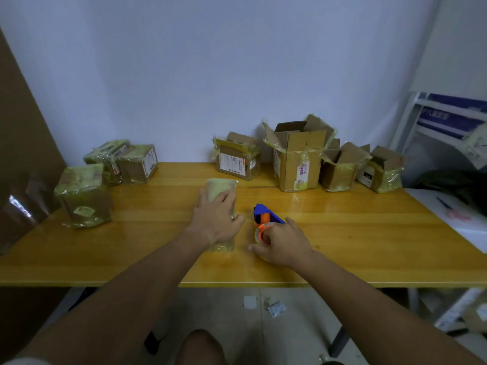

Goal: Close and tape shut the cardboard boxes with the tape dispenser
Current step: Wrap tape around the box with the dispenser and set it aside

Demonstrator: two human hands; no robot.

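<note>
Left hand [216, 219] fingers curled over top of small taped box [220, 191] at table centre, gripping it. Right hand [283, 245] fingers wrapped round blue-orange tape dispenser [264, 217], just right of that box, on yellow wooden table [369, 233]. Three taped boxes [105, 175] far left; four open boxes [300, 156] along wall, far right.

The left hand [216, 222] hides much of the taped box [220, 189]; box label print is too small to read.
</note>
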